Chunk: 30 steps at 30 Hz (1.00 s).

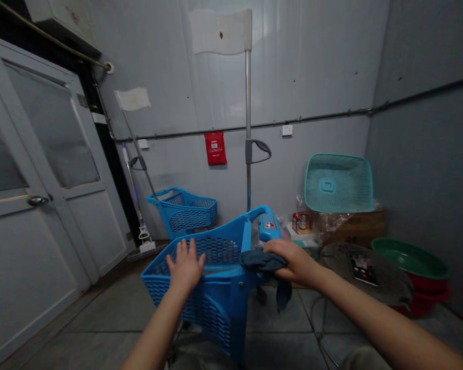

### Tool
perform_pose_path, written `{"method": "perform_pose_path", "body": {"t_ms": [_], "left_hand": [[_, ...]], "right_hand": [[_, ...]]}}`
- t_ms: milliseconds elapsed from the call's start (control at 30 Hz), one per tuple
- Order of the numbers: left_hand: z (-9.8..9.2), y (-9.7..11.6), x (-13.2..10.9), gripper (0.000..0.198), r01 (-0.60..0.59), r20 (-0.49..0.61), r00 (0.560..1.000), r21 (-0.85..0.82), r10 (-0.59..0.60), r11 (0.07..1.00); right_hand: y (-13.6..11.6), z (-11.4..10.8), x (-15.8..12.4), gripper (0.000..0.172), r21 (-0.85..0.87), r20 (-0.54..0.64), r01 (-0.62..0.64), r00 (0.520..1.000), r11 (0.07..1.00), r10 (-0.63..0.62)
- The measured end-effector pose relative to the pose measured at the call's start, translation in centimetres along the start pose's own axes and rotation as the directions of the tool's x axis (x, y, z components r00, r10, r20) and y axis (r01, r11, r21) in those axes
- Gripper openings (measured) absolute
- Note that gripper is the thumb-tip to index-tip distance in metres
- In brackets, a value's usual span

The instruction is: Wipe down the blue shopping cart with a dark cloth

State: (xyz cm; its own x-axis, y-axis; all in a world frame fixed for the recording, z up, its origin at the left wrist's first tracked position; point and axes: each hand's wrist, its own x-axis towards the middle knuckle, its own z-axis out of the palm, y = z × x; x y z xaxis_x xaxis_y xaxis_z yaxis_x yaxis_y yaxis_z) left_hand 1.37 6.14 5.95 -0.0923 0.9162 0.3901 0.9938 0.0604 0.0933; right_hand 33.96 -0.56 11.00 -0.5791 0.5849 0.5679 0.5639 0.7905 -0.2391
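A blue plastic shopping cart point(219, 303) with lattice sides stands right before me, a metal pole with a white flag point(221, 32) rising behind it. My left hand point(185, 264) rests with spread fingers at the cart's near rim. In my right hand point(293, 261) is a dark blue cloth point(264, 260), bunched up and pressed on the cart's corner near the handle end. One end of the cloth hangs down below my fingers. Just above that hand is the cart's blue handle point(269, 226) with a sticker on it.
Behind stands a second blue cart point(193, 213) with its own flag, beside a mop point(142, 234). To the right are a stool point(332, 257) bearing a phone point(363, 267), a green basin point(409, 257), a turquoise basket point(338, 183) and a cardboard box point(355, 228). White doors point(61, 205) close the left side.
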Motion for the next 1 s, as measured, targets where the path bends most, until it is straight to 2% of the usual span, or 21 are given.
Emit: {"method": "perform_pose_path", "body": {"t_ms": [67, 133, 200, 267, 367, 500, 633, 733, 800, 867, 933, 1000], "left_hand": [[-2.2, 4.5, -1.6, 0.064, -0.151, -0.024, 0.989, -0.185, 0.149, 0.971], [-4.2, 8.0, -3.3, 0.066, -0.268, -0.014, 0.96, -0.346, 0.28, 0.899], [-5.6, 10.0, -4.8, 0.07, -0.336, -0.012, 0.93, -0.436, 0.368, 0.835], [-6.2, 10.5, -5.8, 0.074, -0.402, -0.032, 0.899, -0.456, 0.437, 0.794], [-6.2, 9.5, -6.0, 0.077, -0.433, -0.063, 0.887, -0.459, 0.457, 0.776], [-5.7, 7.4, -5.2, 0.074, -0.437, -0.073, 0.882, -0.495, 0.465, 0.751], [-5.8, 4.4, -4.0, 0.075, -0.479, -0.083, 0.851, -0.527, 0.518, 0.702], [-6.4, 1.8, -3.0, 0.074, -0.509, -0.015, 0.818, -0.485, 0.575, 0.711], [-6.8, 0.6, -2.5, 0.073, -0.465, 0.08, 0.84, -0.403, 0.536, 0.789], [-7.1, 0.4, -2.2, 0.074, -0.368, 0.15, 0.892, -0.302, 0.425, 0.879], [-7.3, 1.1, -2.2, 0.076, -0.295, 0.14, 0.934, -0.223, 0.33, 0.929], [-7.2, 2.2, -2.4, 0.077, -0.282, 0.076, 0.951, -0.173, 0.299, 0.944]], "right_hand": [[1.0, -0.4, 1.2, 0.025, -0.042, -0.037, -0.036, 0.999, 0.998, 0.035], [3.3, -0.8, 3.1, 0.027, -0.118, -0.079, -0.13, 0.989, 0.984, 0.121], [5.9, -1.0, 5.3, 0.033, -0.179, -0.085, -0.221, 0.974, 0.959, 0.209], [8.2, -0.7, 7.5, 0.04, -0.202, -0.084, -0.292, 0.956, 0.935, 0.281], [10.0, 0.5, 9.6, 0.038, -0.167, -0.09, -0.337, 0.941, 0.927, 0.326], [10.1, 2.5, 9.6, 0.026, -0.097, -0.097, -0.341, 0.938, 0.935, 0.332], [8.4, 3.5, 8.1, 0.03, -0.08, -0.157, -0.355, 0.927, 0.932, 0.339], [5.8, 4.2, 7.0, 0.03, -0.039, -0.211, -0.302, 0.934, 0.952, 0.288], [3.7, 5.0, 6.3, 0.031, 0.008, -0.235, -0.223, 0.947, 0.975, 0.219], [1.8, 5.9, 6.0, 0.035, 0.039, -0.239, -0.151, 0.958, 0.988, 0.156], [0.4, 6.6, 6.1, 0.039, 0.045, -0.225, -0.107, 0.968, 0.993, 0.115], [0.2, 6.7, 6.6, 0.039, 0.028, -0.188, -0.102, 0.977, 0.994, 0.106]]}}
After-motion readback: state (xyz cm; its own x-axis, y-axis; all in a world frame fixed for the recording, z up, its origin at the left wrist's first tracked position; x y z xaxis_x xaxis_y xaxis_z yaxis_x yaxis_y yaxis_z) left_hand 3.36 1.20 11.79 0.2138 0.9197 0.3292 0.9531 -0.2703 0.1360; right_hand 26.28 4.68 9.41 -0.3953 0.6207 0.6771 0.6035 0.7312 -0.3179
